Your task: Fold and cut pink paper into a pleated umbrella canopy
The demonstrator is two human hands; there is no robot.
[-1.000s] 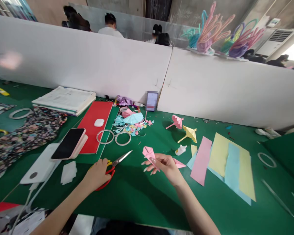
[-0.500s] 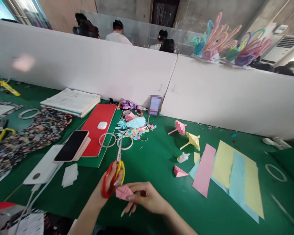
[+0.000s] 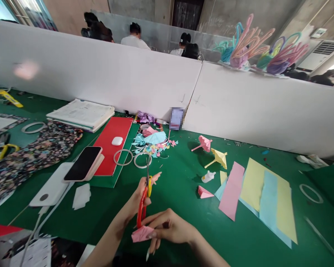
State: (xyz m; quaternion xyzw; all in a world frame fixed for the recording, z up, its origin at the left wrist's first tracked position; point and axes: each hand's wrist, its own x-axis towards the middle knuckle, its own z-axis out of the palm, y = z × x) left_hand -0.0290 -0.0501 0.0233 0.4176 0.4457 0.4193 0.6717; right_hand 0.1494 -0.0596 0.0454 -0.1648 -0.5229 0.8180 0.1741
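Observation:
Scissors (image 3: 141,207) with one red and one yellow handle are gripped in my left hand (image 3: 141,187), blades pointing away toward the wall. Some of its fingers stretch out to the right past the yellow handle. Just below, my right hand (image 3: 174,227) pinches a small piece of folded pink paper (image 3: 140,234) between thumb and fingers. The red handle's end appears right above this paper; whether they touch I cannot tell. To the right lie a folded pink paper wedge (image 3: 205,192), a small white glue bottle (image 3: 208,176), a pink paper umbrella (image 3: 202,144) and a yellow paper umbrella (image 3: 219,158).
Coloured paper sheets (image 3: 285,207) and a pink strip (image 3: 232,191) lie at the right. Paper scraps (image 3: 156,138) and tape rings (image 3: 143,160) sit ahead. A phone (image 3: 83,163), red folder (image 3: 114,144) and papers (image 3: 82,113) occupy the left. A white partition (image 3: 100,78) borders the green table.
My left hand has moved up and right with the scissors, turning them edge-on, and its fingers have come away from the pink paper. My right hand has lowered the paper slightly.

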